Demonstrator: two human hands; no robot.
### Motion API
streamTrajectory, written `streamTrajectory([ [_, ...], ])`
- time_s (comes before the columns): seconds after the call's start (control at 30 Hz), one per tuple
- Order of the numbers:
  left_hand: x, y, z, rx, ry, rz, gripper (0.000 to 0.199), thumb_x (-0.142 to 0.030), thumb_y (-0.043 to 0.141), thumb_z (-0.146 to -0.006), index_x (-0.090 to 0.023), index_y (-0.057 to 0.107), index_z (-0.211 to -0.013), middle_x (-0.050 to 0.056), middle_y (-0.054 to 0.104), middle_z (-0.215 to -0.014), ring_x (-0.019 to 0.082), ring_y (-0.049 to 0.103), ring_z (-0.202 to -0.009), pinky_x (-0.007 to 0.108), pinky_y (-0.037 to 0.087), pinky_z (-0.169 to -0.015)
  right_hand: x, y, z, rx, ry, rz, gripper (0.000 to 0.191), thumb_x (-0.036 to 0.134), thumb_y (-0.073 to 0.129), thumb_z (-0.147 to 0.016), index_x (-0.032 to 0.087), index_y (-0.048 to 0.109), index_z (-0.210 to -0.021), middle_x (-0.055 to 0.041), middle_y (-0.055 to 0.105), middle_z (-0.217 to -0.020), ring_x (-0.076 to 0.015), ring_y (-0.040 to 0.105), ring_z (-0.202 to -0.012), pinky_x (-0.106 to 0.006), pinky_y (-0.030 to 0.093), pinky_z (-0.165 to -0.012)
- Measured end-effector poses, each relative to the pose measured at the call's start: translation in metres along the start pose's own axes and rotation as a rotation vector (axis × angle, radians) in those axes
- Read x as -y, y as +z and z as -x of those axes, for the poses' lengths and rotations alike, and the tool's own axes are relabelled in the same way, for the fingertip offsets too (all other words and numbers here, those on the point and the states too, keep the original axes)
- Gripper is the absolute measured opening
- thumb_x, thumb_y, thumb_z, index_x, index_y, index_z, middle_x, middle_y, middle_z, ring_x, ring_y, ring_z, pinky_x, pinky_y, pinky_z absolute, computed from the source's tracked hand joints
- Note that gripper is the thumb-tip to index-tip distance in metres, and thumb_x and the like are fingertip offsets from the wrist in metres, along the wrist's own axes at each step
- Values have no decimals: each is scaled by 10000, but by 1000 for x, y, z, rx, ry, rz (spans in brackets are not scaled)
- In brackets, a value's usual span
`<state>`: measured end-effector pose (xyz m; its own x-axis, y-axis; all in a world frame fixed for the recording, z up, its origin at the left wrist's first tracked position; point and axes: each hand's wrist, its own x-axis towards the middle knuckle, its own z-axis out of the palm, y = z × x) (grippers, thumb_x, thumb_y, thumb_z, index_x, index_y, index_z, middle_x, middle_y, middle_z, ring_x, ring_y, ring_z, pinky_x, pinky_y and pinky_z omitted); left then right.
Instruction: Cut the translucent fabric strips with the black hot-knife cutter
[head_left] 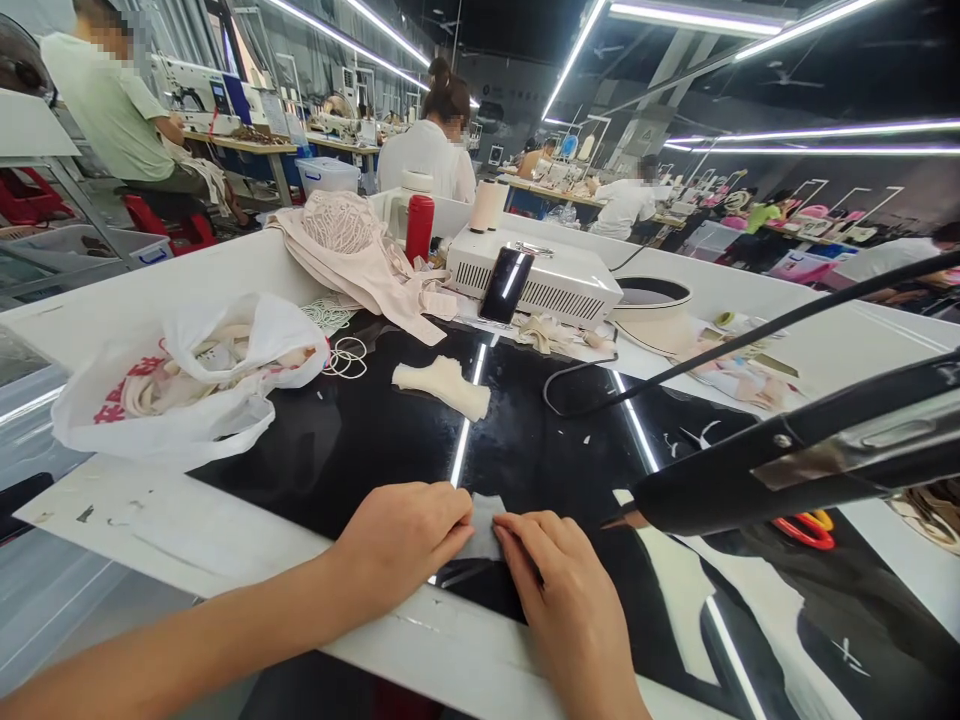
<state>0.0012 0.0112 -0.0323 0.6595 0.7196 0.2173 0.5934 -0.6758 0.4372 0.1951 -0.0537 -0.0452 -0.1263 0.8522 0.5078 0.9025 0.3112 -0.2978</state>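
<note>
A small grey piece of fabric (484,526) is held between my two hands over the near edge of a glossy black sheet (360,430). My left hand (405,540) pinches its left edge with thumb and forefinger. On the opposite edge, the fingers of my right hand (566,590) are closed on the fabric. A cream fabric piece (442,385) lies farther back on the sheet. Right of my right hand, a thick black tool (720,480) with a pointed tip reaches in above pale cut pieces (679,585).
A white plastic bag (217,400) of scraps stands at left. Behind are beige garments (352,250), a red bottle (418,230), a phone (506,283) against a white vented box (562,285), and a round container (651,310). Red-handled scissors (806,528) lie right. Several people sit beyond.
</note>
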Motion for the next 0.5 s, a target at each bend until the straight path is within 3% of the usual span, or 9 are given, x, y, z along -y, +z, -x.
streamTrajectory([
  [0.5,-1,-1,-1,38,0,-68,113,-210,609,-996,-210,608,-883,-49,640,-812,141,611,-705,294,389,-632,2,1,0,-6,-25,54,240,204,448,-1060,207,667,-963,-31,649,-790,-192,567,-671,-339,402,-635],
])
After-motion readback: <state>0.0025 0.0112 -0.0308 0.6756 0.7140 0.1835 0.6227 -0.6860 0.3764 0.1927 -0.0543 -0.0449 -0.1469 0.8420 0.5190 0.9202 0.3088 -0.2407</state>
